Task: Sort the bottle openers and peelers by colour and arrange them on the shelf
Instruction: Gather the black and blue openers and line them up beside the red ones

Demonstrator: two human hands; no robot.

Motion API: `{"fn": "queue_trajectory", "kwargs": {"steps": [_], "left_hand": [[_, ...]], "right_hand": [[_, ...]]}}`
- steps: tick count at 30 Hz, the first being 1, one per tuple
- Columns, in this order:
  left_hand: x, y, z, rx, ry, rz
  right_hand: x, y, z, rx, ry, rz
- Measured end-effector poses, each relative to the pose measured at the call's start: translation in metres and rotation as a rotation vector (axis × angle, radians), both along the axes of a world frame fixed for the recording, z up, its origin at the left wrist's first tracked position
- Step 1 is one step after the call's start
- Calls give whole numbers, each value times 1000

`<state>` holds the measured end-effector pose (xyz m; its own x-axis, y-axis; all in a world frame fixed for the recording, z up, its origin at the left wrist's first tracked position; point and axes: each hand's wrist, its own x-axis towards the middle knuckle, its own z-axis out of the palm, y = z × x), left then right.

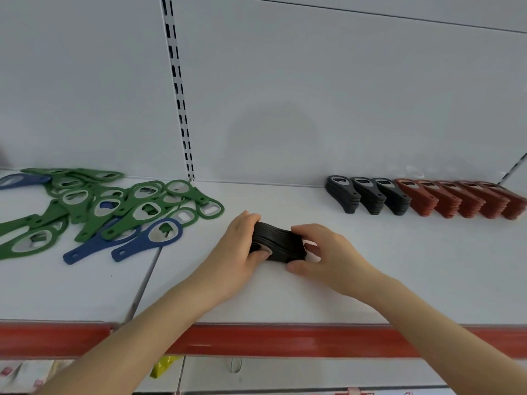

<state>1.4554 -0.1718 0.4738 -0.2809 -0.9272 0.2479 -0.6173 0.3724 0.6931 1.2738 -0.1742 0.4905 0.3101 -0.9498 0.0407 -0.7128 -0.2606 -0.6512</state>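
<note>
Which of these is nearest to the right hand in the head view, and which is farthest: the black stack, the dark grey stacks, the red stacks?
1. black stack: gripped between the right hand and the left hand, mid-shelf.
2. dark grey stacks: at the back wall, to the right.
3. red stacks: same row, farther right.
</note>
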Motion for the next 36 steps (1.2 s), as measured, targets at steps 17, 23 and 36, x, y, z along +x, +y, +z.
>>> {"fn": "queue_trajectory", "kwargs": {"steps": [17, 23, 36], "left_hand": [[8, -11, 9, 10, -1, -31], [10, -14, 5, -1, -51, -32], [35, -16, 55, 322, 700, 7]], "right_hand": [[-4, -13, 2, -28, -4, 40], [-1, -15, 7, -23, 92, 66], [14, -4, 42, 515, -597, 60]]}}
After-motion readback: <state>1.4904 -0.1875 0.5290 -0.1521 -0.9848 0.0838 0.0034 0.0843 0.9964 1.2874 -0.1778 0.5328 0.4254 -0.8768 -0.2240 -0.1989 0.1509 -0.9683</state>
